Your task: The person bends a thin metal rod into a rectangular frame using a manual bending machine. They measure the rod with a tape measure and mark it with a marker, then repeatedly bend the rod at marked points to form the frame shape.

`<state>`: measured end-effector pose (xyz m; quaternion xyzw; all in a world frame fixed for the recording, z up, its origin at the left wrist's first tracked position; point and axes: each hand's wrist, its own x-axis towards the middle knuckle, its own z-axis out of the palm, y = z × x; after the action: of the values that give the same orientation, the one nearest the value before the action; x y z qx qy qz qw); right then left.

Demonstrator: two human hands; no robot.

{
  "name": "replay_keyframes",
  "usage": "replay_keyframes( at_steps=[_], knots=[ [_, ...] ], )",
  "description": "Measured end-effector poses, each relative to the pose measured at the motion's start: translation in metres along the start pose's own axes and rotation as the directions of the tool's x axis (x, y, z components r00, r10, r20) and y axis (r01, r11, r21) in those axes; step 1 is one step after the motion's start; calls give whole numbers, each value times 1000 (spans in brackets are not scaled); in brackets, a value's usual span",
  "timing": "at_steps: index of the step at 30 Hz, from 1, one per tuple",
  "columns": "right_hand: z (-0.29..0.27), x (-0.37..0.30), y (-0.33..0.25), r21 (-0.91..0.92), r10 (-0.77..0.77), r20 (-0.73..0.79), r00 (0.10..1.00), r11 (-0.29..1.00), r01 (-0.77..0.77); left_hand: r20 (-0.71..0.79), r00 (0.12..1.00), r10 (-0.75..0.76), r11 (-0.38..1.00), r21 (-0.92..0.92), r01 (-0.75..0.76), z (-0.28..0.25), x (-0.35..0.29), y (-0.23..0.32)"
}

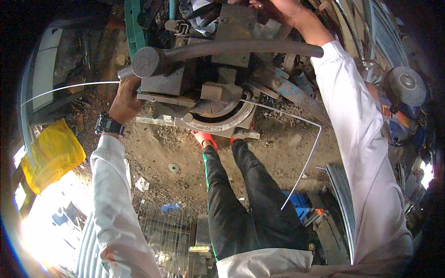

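Observation:
A thin pale metal rod (pixel 58 87) runs in from the left to my left hand (pixel 126 99), whose fingers are closed around it at the side of a steel block (pixel 162 82). Past the heavy metal machine (pixel 222 124) with its curved base, the rod's other part (pixel 282 112) comes out to the right and bends sharply down toward my leg. Across the machine's top lies a thick curved bar (pixel 250 45) with a round, blunt end. My right hand (pixel 278 10) reaches beyond the bar at the top edge; its fingers are partly cut off and shadowed, so its grip is unclear.
A yellow plastic sheet (pixel 54 155) hangs at the left. Scrap metal and a blue-painted bar (pixel 296 95) lie right of the machine. A grey round-topped machine (pixel 404 85) stands far right. Wire mesh (pixel 162 236) and metal strips (pixel 340 204) lie around my legs on the dirt floor (pixel 160 162).

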<state>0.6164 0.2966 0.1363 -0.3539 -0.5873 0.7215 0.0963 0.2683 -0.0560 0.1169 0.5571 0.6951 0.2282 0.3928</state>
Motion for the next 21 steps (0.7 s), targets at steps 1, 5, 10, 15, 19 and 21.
replay_keyframes(
  at_steps=[1,5,10,15,19,21],
  knots=[
    [30,-16,-25,-182,-65,-48,997,982,56,-14,999,49,995,84,-48,-4,-6,8],
    [56,-27,-63,-677,-24,-239,971,721,-149,32,973,227,922,314,-225,-10,-11,37],
    [26,-20,-39,-85,-78,136,988,992,90,-25,972,233,926,313,-213,-6,-11,42],
    [39,-21,-57,-672,-268,-45,962,721,169,12,956,294,895,347,-280,-9,-9,31],
    [30,-12,-60,-653,-111,-37,993,755,60,28,949,314,878,371,-302,-10,-9,33],
    [19,-10,-44,-396,-159,-5,987,907,144,32,919,393,839,397,-373,-7,-6,23]
  ],
)
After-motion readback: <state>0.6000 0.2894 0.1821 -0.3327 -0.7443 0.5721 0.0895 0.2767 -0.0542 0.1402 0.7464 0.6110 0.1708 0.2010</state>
